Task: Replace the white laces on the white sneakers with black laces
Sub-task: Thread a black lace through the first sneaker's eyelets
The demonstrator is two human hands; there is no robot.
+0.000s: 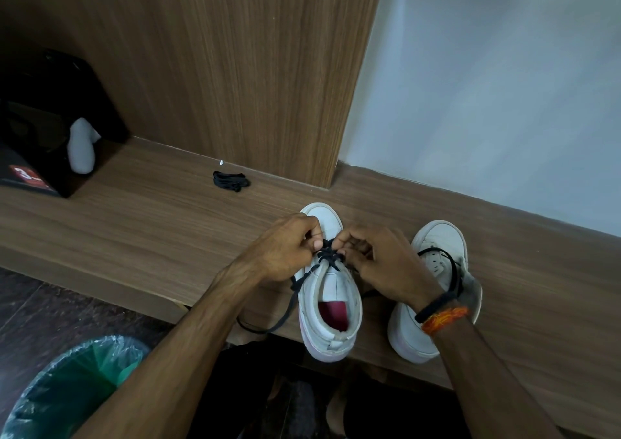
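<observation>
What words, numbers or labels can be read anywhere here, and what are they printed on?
"3": a large white numeral on the red label of the black box at the far left of the wooden ledge.
Small print beside that numeral: too small and blurred to read.
No readable text shows on either white sneaker, the black lace, the orange wristband or the bin liner.

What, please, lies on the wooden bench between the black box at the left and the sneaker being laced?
In the head view, a small bundle of black lace lies there; otherwise the bench is bare.
</observation>
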